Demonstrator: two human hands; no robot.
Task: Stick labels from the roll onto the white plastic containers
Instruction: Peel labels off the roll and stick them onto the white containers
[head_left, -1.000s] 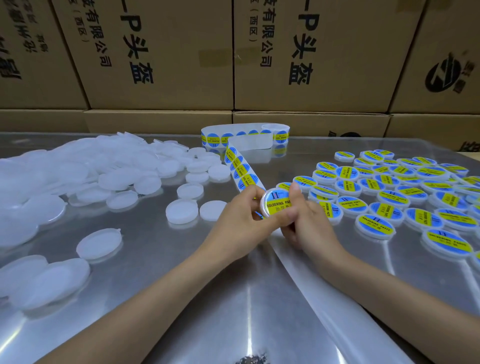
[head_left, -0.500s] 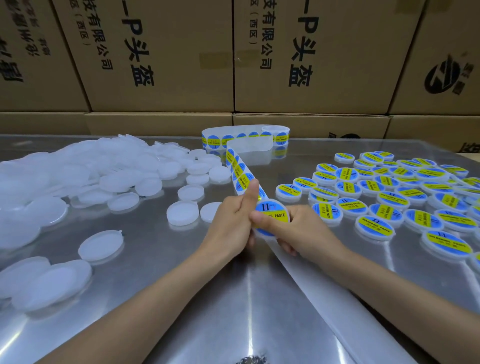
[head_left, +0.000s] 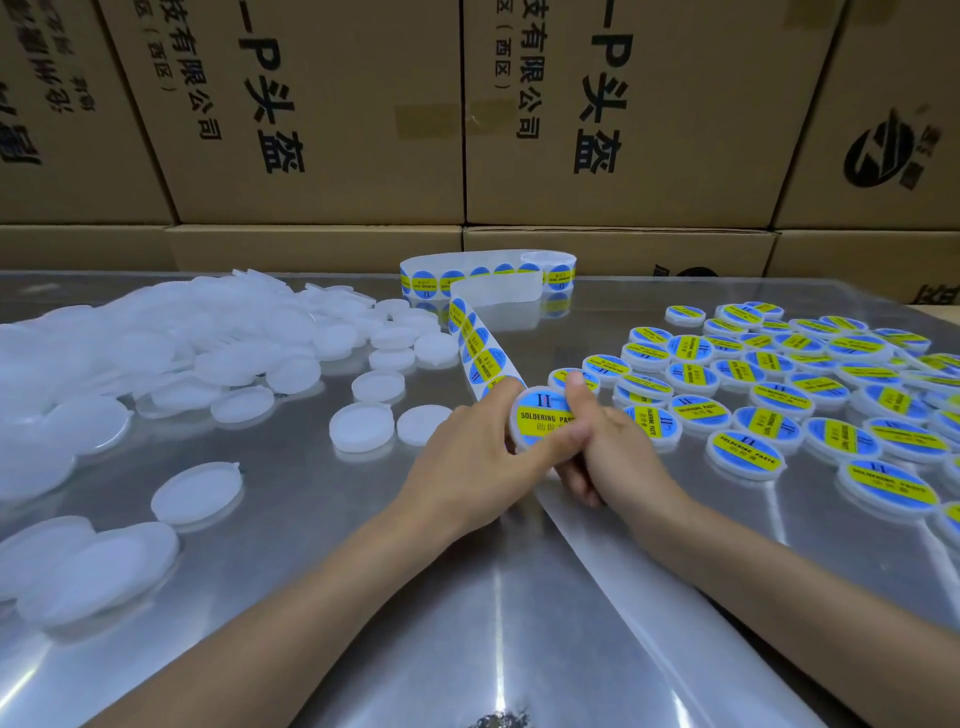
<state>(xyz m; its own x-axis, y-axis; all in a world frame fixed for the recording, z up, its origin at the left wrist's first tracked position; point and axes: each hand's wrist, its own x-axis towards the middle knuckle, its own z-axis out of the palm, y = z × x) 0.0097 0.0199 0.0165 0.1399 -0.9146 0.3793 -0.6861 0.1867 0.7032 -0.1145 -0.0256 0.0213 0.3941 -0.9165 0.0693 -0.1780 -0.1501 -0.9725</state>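
A small round white container (head_left: 540, 421) with a blue and yellow "SOLDERING PASTE" label is held tilted above the table centre. My left hand (head_left: 467, 457) grips its left and lower rim, thumb across the bottom edge. My right hand (head_left: 602, 447) holds its right side, thumb lying on the label. The label strip (head_left: 480, 353) runs from the hands back to the roll (head_left: 556, 270) at the far middle. Unlabelled white containers (head_left: 208, 353) lie in a pile on the left. Labelled containers (head_left: 779, 395) cover the right.
Cardboard boxes (head_left: 332, 114) form a wall along the table's far edge. Bare backing paper (head_left: 649, 597) trails from under my hands toward the near right. The table (head_left: 363, 649) is shiny metal. Loose white containers (head_left: 361, 426) lie just left of my left hand.
My left thumb, raised half a second ago, has come down onto the container's lower rim. My right thumb now lies on the label. The container is back up, tilted toward me.
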